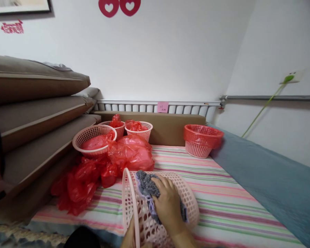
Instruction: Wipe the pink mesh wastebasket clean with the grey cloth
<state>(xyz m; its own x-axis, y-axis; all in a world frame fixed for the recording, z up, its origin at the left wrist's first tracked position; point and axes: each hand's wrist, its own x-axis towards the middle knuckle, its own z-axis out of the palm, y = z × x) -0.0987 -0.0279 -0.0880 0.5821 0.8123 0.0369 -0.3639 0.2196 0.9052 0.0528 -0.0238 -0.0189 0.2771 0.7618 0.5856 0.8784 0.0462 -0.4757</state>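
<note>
A pink plastic basket [191,199] with a mesh of holes lies on its side at the front of the striped sheet, its open rim facing left. My right hand [167,203] presses a grey cloth [147,184] with a purple edge against the outside of the basket's wall. Its fingers are bent over the cloth. At the bottom edge of the view, my left hand [129,232] is at the basket's rim and steadies it; most of its fingers are hidden by the basket and the frame edge.
Crumpled red plastic bags [80,182] lie to the left, by several more baskets [79,137] with red bags in them. A basket lined with a red bag [198,148] stands at the back right. Stacked cushions [41,110] rise at left; a blue-grey panel [258,179] borders the right.
</note>
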